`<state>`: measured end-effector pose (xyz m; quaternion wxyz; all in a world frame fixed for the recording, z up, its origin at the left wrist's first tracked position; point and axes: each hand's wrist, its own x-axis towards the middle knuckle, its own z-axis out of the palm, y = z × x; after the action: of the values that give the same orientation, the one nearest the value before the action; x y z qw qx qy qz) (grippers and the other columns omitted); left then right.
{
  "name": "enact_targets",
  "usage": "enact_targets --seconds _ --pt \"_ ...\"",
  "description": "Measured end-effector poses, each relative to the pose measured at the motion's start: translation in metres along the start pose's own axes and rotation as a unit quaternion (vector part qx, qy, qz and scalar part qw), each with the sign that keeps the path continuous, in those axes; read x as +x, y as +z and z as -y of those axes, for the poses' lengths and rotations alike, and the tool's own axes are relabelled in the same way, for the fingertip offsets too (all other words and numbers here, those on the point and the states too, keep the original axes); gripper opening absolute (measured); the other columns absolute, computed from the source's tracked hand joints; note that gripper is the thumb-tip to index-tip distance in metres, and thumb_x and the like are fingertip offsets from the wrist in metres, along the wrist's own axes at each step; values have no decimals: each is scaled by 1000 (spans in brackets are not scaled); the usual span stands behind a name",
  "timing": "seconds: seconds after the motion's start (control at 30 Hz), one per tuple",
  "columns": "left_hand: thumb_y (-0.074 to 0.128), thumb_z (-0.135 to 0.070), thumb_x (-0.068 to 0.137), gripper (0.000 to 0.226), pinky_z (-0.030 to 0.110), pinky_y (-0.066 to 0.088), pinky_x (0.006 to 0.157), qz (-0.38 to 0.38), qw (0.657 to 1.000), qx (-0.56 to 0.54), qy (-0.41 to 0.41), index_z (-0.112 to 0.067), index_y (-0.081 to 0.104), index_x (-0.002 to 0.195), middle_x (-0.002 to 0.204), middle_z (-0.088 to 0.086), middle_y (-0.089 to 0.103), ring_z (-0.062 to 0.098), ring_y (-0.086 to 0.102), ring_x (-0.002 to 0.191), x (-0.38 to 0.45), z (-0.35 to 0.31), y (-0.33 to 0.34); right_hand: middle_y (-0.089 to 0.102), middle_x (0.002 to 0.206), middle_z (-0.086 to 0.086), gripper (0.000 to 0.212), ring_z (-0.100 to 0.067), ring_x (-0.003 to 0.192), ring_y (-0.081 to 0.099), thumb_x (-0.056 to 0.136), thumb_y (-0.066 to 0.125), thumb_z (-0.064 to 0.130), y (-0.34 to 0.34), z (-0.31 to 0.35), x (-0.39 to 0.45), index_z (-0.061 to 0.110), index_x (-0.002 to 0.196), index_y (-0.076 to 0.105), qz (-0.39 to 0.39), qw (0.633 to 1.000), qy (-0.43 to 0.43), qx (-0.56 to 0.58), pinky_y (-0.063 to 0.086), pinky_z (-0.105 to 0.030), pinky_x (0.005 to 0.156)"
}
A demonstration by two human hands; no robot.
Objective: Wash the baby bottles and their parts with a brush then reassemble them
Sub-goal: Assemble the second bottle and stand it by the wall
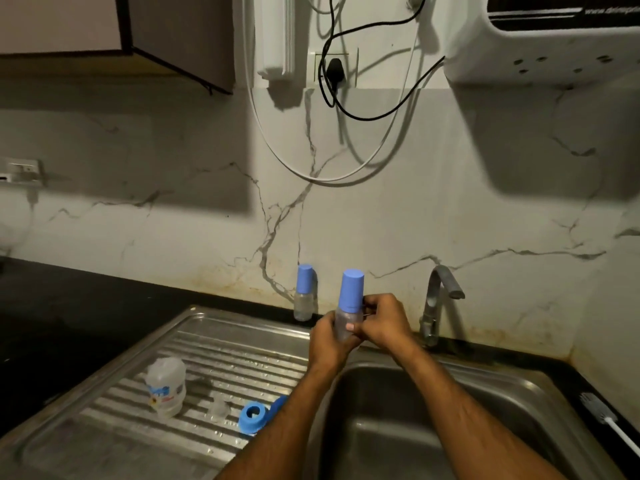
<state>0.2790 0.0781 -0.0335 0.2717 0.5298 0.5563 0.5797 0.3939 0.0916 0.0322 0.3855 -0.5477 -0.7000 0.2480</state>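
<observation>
Head view: both hands meet over the far rim of the stainless steel sink basin, holding a clear plastic baby bottle with a tall blue cap upright between them. The left hand wraps its fingers round the lower body of the bottle from the left side, thumb across the front. The right hand comes in from the right, its fingers curled against the bottle's neck just under the blue cap, so the cap stands clear above both hands.

A second small clear bottle with a blue cap stands upright on the far edge of the counter against the white marbled wall, just left of the held bottle and apart from it. On the ribbed steel draining board to the left, near the person, lies a blue screw ring with a round hole, partly behind the left forearm. Just left of the ring sits a small clear part, too blurred to tell what it is. Further left stands a translucent white plastic bottle with a printed label.

A curved metal tap rises at the far right of the basin. On the dark counter at the near right lies a bottle brush with a white handle
</observation>
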Motion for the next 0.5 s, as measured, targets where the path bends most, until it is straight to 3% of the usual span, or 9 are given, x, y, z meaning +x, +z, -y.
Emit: enact_targets --seconds 0.07,0.23,0.37,0.5 --pt "82 -25 70 42 34 60 79 4 1000 12 6 -17 66 108 93 -1 73 12 70 87 22 0 -4 76 104 -3 53 -15 89 71 66 92 13 7 6 18 9 115 72 -19 1000 -4 2 60 -33 82" --pt "86 -21 71 50 22 53 77 -9 997 75 3 -16 60 113 105 -2 66 12 65 94 70 15 -14 75 105 -2 48 -14 90 69 69 90 12 31 4 59 10 114 72 -42 999 2 14 54 -25 76" --pt "83 -17 77 39 28 55 84 -50 992 109 -32 -14 63 110 103 -1 67 12 64 94 102 43 -21 75 110 -4 50 -17 96 68 68 92 15 58 -11 88 10 114 72 -46 999 13 1 52 -27 83" --pt "82 -22 79 27 31 58 81 -43 991 124 -42 -16 66 99 92 -2 69 11 67 87 125 63 -19 76 104 -2 43 -14 88 65 69 91 16 84 -25 112 12 108 74 -53 998 33 -3 48 -24 76"
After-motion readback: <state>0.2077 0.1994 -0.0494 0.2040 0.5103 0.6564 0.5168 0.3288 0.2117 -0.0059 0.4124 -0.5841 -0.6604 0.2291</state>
